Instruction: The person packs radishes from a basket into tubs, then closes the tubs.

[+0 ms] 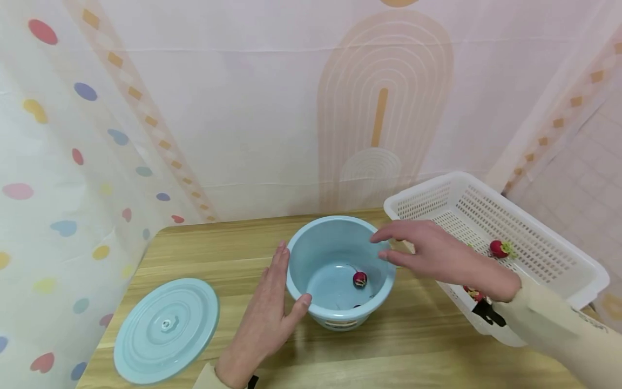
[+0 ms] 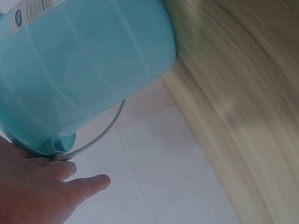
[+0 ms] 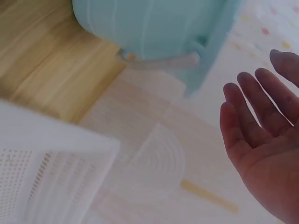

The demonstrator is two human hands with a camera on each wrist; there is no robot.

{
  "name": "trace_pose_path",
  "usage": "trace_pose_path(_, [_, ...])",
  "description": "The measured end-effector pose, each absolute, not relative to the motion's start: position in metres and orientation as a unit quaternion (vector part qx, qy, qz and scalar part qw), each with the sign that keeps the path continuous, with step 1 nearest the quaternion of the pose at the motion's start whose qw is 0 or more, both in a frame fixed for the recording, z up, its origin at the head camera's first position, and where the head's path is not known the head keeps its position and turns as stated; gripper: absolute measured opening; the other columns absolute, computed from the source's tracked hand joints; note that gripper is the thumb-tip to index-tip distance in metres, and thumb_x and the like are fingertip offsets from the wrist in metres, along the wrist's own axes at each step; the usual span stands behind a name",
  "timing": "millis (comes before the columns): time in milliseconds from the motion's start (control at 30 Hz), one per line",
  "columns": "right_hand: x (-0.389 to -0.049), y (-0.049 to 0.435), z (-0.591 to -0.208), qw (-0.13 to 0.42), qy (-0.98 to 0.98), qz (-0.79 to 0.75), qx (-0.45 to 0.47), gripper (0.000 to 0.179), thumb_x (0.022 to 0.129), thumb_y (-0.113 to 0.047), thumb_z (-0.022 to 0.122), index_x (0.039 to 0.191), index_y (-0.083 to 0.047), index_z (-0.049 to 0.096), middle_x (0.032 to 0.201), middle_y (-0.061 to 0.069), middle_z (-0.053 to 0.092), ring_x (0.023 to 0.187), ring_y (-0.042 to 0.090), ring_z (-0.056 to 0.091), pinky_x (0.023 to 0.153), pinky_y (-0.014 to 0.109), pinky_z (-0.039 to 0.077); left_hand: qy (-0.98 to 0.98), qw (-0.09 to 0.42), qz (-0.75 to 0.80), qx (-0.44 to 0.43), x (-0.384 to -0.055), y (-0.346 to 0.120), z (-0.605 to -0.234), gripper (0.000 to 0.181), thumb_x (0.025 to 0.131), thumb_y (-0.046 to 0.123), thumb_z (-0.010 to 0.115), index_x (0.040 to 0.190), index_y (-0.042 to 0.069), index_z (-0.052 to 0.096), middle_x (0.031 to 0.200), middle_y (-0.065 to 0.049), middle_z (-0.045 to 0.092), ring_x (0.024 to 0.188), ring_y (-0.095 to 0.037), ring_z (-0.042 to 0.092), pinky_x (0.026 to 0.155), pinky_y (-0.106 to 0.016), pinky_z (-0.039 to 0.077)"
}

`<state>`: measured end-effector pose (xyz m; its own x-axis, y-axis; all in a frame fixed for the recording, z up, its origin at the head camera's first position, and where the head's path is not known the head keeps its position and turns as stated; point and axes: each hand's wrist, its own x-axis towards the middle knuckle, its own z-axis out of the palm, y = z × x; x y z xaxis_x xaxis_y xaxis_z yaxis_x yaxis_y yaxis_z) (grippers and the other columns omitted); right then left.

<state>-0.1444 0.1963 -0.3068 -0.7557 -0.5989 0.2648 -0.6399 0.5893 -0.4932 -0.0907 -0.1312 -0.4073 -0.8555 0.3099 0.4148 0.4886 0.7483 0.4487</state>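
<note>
A light blue plastic bucket (image 1: 311, 259) stands upright on the wooden table, with a small red radish (image 1: 359, 279) on its bottom. Part of another dark red piece shows just inside the near rim. My left hand (image 1: 269, 305) rests against the bucket's left side, fingers straight along the rim and thumb at the front edge. In the left wrist view the bucket's thin handle (image 2: 100, 135) hangs down beside those fingers. Above the right rim is my right hand (image 1: 427, 251), empty, its fingers loosely bent and spread from the thumb.
A white perforated basket (image 1: 539, 227) stands at the right, holding a red radish with a green top (image 1: 499, 248) and another red one (image 1: 473, 293) partly hidden by my right forearm. The round blue lid (image 1: 167, 329) lies on the table at left. A patterned curtain hangs behind.
</note>
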Motion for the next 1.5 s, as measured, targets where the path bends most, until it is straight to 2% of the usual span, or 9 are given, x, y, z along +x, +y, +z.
trace_pose_path(200, [-0.136,0.218,-0.291,0.054,-0.904,0.300,0.301,0.023,0.098,-0.025,0.073,0.121,-0.022,0.076,0.118,-0.016,0.072,0.110,0.010,0.066,0.092,0.042,0.057,-0.922,0.158,-0.282,-0.214,-0.089,-0.134,-0.406,0.085,0.100,0.040,0.059,0.165,0.003,0.018,0.173,-0.011,0.013,0.156,-0.031,0.024,0.121,-0.059,0.029])
trace_pose_path(500, [-0.133,0.255,-0.287,0.111,-0.912,0.284,0.274,0.026,0.096,-0.017,0.075,0.120,-0.025,0.076,0.115,-0.014,0.073,0.103,0.004,0.064,0.086,0.015,0.051,-0.922,0.159,-0.281,-0.212,-0.087,-0.136,-0.407,0.086,0.100,0.039,0.060,0.165,0.004,0.017,0.173,-0.013,0.015,0.156,-0.031,0.023,0.121,-0.059,0.029])
trace_pose_path(633, [-0.134,0.274,-0.288,0.105,-0.917,0.298,0.243,0.026,0.097,-0.015,0.074,0.120,-0.027,0.076,0.114,-0.013,0.073,0.101,-0.002,0.062,0.082,0.012,0.049,-0.920,0.161,-0.286,-0.212,-0.087,-0.136,-0.407,0.085,0.100,0.038,0.060,0.165,0.004,0.017,0.173,-0.013,0.015,0.156,-0.030,0.022,0.120,-0.059,0.030])
trace_pose_path(833, [-0.138,0.303,-0.292,0.075,-0.930,0.311,0.178,0.025,0.099,-0.018,0.071,0.123,-0.025,0.075,0.121,-0.004,0.073,0.103,-0.009,0.060,0.080,0.008,0.046,-0.919,0.169,-0.285,-0.215,-0.088,-0.135,-0.409,0.085,0.099,0.038,0.061,0.165,0.003,0.018,0.172,-0.013,0.016,0.156,-0.030,0.022,0.120,-0.059,0.030])
trace_pose_path(1000, [-0.141,0.323,-0.300,0.080,-0.933,0.295,0.190,0.023,0.098,-0.014,0.072,0.120,-0.019,0.076,0.114,-0.004,0.075,0.097,-0.008,0.061,0.076,0.008,0.048,-0.918,0.170,-0.286,-0.214,-0.088,-0.135,-0.410,0.085,0.099,0.038,0.061,0.165,0.003,0.018,0.173,-0.011,0.014,0.157,-0.029,0.022,0.120,-0.059,0.031])
trace_pose_path(1100, [-0.141,0.333,-0.305,0.065,-0.932,0.302,0.191,0.023,0.096,-0.010,0.073,0.118,-0.017,0.076,0.109,-0.009,0.075,0.090,-0.002,0.066,0.070,0.017,0.055,-0.919,0.169,-0.286,-0.213,-0.088,-0.134,-0.410,0.085,0.099,0.038,0.061,0.165,0.004,0.018,0.173,-0.009,0.013,0.157,-0.028,0.022,0.120,-0.059,0.030])
trace_pose_path(1233, [-0.136,0.344,-0.311,0.028,-0.936,0.304,0.178,0.023,0.097,-0.013,0.073,0.119,-0.017,0.075,0.107,-0.008,0.075,0.082,0.005,0.070,0.065,0.026,0.060,-0.919,0.169,-0.286,-0.213,-0.088,-0.133,-0.410,0.085,0.100,0.038,0.060,0.165,0.004,0.018,0.173,-0.010,0.014,0.157,-0.028,0.022,0.120,-0.058,0.030])
trace_pose_path(1433, [-0.133,0.358,-0.333,0.020,-0.942,0.275,0.191,0.025,0.095,-0.016,0.076,0.119,-0.023,0.075,0.108,-0.016,0.073,0.092,-0.002,0.065,0.071,0.019,0.055,-0.921,0.169,-0.280,-0.210,-0.087,-0.133,-0.408,0.086,0.100,0.039,0.060,0.165,0.003,0.018,0.172,-0.013,0.016,0.156,-0.031,0.024,0.120,-0.058,0.031])
trace_pose_path(1500, [-0.133,0.361,-0.341,0.012,-0.936,0.286,0.203,0.025,0.095,-0.013,0.076,0.119,-0.020,0.075,0.108,-0.016,0.073,0.092,-0.002,0.066,0.072,0.018,0.054,-0.922,0.170,-0.279,-0.210,-0.087,-0.133,-0.408,0.086,0.099,0.039,0.061,0.165,0.003,0.018,0.173,-0.013,0.015,0.155,-0.032,0.025,0.120,-0.058,0.031])
